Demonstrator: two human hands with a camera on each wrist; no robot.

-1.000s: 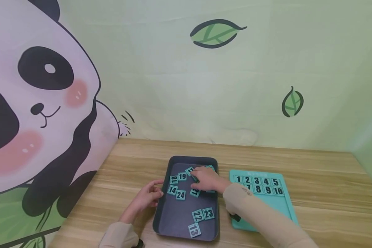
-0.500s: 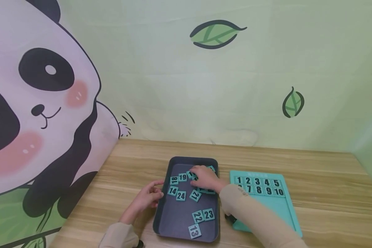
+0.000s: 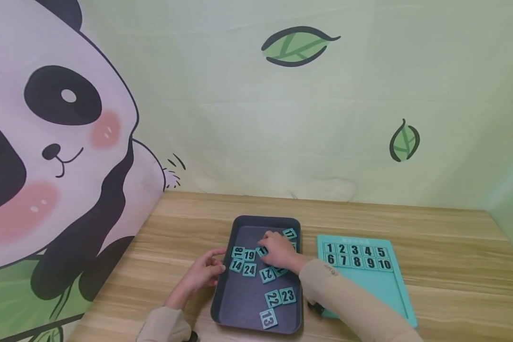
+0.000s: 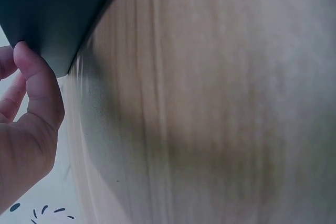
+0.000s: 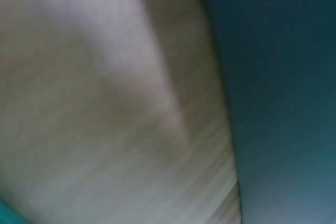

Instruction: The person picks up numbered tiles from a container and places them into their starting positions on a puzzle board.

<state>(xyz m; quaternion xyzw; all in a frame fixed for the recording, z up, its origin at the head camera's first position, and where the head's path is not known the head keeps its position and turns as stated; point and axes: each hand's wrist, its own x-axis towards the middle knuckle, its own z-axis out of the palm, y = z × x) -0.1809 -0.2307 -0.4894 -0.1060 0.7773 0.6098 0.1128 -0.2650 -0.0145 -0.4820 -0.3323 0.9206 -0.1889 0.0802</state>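
Panda wall: a cartoon panda in white and black on the pale green backdrop [image 3: 128, 104], far to the left of both hands' fingers.
Left sleeve: a beige fabric cuff [image 3: 164, 325], behind the left fingers, toward the person.
Left hand: the left hand [image 3: 204, 270] is loosely bent, thumb and fingers a little apart, the thumb touching the tray's outer left wall.
Tray: the dark grey-blue, rectangular, round-cornered tray [image 3: 239, 304] lies just right of the left fingers, on the wood-grain table [image 3: 188, 204].
Left tiles: four square teal tiles with black numbers, 18 [image 3: 238, 251], 19 [image 3: 249, 255], 14 [image 3: 236, 265] and 24 [image 3: 249, 270], sit close together inside the tray, between the two hands' fingers.
Right hand: the right hand [image 3: 280, 249] bends down over the tray, its fingertips at a half-hidden tile [image 3: 261, 251]; whether they pinch it or only touch it, I cannot tell.
Near tiles: 21 [image 3: 267, 274] is just on the person's side of the right fingers; 22 [image 3: 273, 298], 23 [image 3: 288, 295] and 13 [image 3: 268, 318] lie farther that way.
Far tile: 17 [image 3: 289, 233] is tilted, right of the right fingers and beyond them.
Board: a flat teal board [image 3: 380, 283], well right of the right fingers, bears tiles 1 to 10 in two rows; the right sleeve [image 3: 350, 299] crosses its near part.
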